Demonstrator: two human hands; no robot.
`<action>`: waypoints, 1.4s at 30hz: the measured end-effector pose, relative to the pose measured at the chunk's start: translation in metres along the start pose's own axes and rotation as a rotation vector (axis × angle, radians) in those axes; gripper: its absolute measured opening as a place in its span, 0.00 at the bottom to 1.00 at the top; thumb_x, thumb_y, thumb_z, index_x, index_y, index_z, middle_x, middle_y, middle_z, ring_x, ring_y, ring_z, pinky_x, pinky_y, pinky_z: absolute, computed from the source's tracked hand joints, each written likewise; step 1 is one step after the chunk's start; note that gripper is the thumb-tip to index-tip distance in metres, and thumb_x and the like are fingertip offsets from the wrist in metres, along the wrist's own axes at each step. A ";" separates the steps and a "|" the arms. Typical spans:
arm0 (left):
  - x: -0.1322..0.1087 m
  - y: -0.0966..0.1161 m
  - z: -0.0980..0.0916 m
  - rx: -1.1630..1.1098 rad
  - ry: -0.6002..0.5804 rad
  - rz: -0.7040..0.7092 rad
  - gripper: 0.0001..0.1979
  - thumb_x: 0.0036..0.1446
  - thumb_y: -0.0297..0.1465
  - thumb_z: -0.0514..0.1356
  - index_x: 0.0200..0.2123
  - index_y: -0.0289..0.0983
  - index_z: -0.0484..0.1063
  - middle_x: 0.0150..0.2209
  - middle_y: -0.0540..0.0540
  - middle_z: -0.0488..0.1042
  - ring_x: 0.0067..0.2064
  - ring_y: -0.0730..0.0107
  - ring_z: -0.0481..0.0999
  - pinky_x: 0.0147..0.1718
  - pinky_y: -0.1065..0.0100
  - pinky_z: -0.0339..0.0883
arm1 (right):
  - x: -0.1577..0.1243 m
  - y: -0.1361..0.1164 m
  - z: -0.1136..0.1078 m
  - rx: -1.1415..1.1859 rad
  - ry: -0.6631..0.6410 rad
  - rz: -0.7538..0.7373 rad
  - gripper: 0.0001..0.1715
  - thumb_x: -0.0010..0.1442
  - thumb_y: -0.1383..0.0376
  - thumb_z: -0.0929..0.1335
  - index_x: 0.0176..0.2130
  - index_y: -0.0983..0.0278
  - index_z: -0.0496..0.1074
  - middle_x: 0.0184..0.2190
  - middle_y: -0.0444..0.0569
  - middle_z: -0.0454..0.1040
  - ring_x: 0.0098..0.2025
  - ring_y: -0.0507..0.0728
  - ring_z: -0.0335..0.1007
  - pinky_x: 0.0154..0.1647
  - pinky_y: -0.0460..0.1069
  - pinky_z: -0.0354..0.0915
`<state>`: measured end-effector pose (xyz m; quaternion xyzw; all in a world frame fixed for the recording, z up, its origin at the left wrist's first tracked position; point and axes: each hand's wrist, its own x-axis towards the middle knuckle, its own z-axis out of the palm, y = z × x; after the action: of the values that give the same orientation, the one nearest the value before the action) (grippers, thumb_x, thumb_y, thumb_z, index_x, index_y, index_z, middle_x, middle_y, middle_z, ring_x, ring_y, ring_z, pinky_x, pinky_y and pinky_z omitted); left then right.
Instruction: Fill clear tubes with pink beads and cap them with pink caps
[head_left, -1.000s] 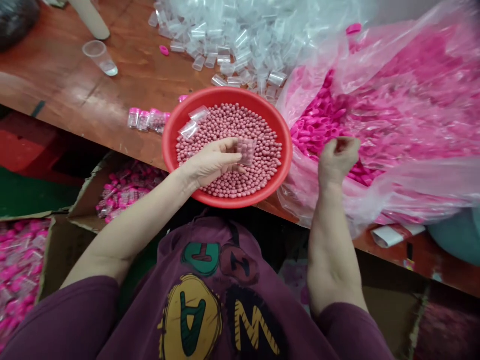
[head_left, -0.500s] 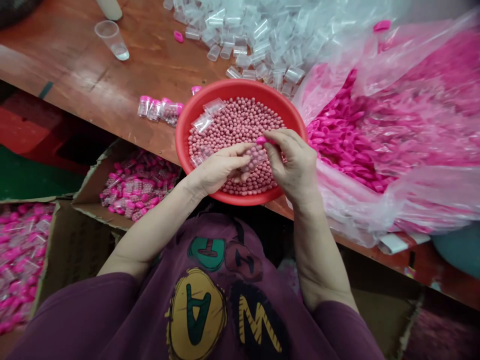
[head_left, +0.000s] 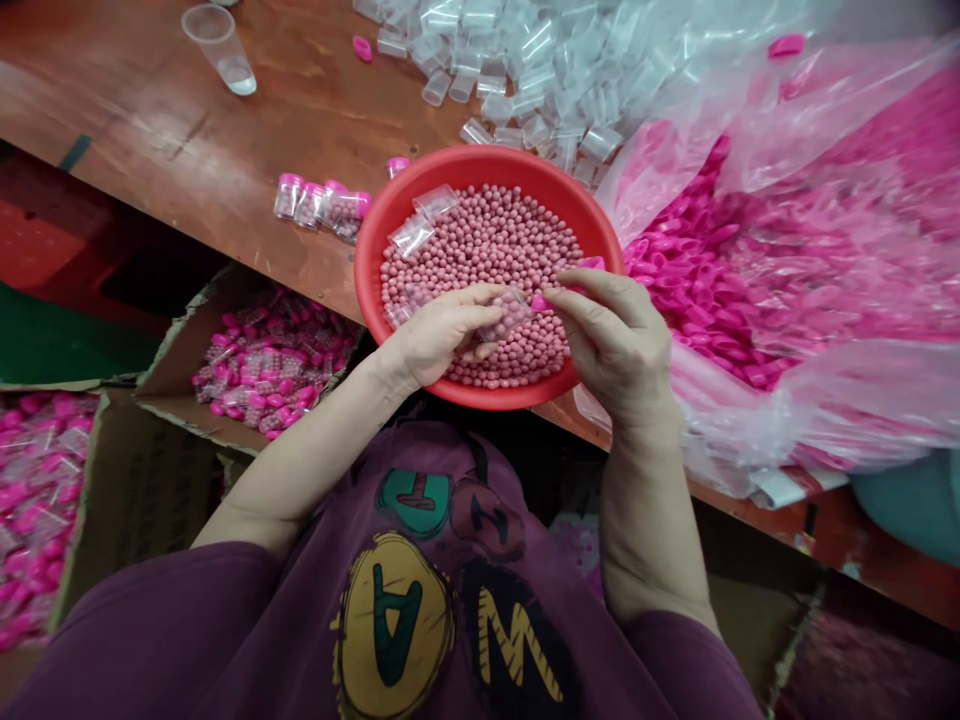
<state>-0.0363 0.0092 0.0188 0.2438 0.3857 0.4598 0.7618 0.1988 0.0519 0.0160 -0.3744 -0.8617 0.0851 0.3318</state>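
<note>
My left hand is closed round a small clear plastic container filled with pink beads, held tilted over the red basin. At the container's mouth is a pink cap, pinched in the fingertips of my right hand. Another bit of pink plastic shows just above my right fingers; whether that hand holds it, I cannot tell. Below both hands, loose pink beads fill the basin. Some clear containers lie on the beads at the left.
Empty clear containers are heaped behind the basin. A plastic bag of pink caps lies right. Capped containers and a clear cup are on the table. Cardboard boxes hold more filled containers at lower left.
My right hand has shifted right and slightly down, and the cap is now at the container's mouth. My left hand has stayed nearly in place. The view has shifted slightly.
</note>
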 end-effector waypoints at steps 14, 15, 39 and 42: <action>0.001 -0.002 -0.001 0.088 0.075 0.061 0.08 0.64 0.27 0.65 0.47 0.38 0.78 0.39 0.50 0.78 0.34 0.75 0.77 0.34 0.72 0.71 | 0.007 -0.002 0.036 0.188 0.152 0.232 0.18 0.80 0.53 0.67 0.60 0.56 0.80 0.56 0.55 0.85 0.51 0.63 0.85 0.53 0.62 0.82; 0.001 -0.003 -0.001 0.087 0.067 0.059 0.09 0.65 0.27 0.65 0.48 0.38 0.79 0.39 0.50 0.79 0.34 0.75 0.77 0.34 0.72 0.71 | 0.010 -0.003 0.036 0.207 0.130 0.225 0.18 0.80 0.53 0.68 0.60 0.55 0.81 0.58 0.54 0.85 0.52 0.63 0.84 0.54 0.62 0.82; 0.008 -0.005 -0.002 0.058 0.289 0.200 0.07 0.69 0.26 0.61 0.48 0.37 0.76 0.36 0.51 0.76 0.31 0.78 0.74 0.28 0.76 0.64 | 0.024 0.005 0.054 -0.114 -0.366 0.384 0.09 0.73 0.64 0.71 0.45 0.64 0.83 0.48 0.63 0.86 0.51 0.69 0.82 0.57 0.63 0.77; 0.007 -0.005 -0.001 0.080 0.273 0.175 0.08 0.69 0.27 0.63 0.50 0.38 0.77 0.41 0.50 0.79 0.31 0.79 0.75 0.29 0.76 0.66 | 0.022 0.007 0.054 0.172 -0.071 0.462 0.16 0.78 0.55 0.69 0.52 0.61 0.83 0.43 0.54 0.85 0.45 0.64 0.82 0.52 0.60 0.79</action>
<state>-0.0330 0.0128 0.0118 0.2417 0.4810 0.5376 0.6491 0.1578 0.0776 -0.0172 -0.5286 -0.7540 0.2447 0.3037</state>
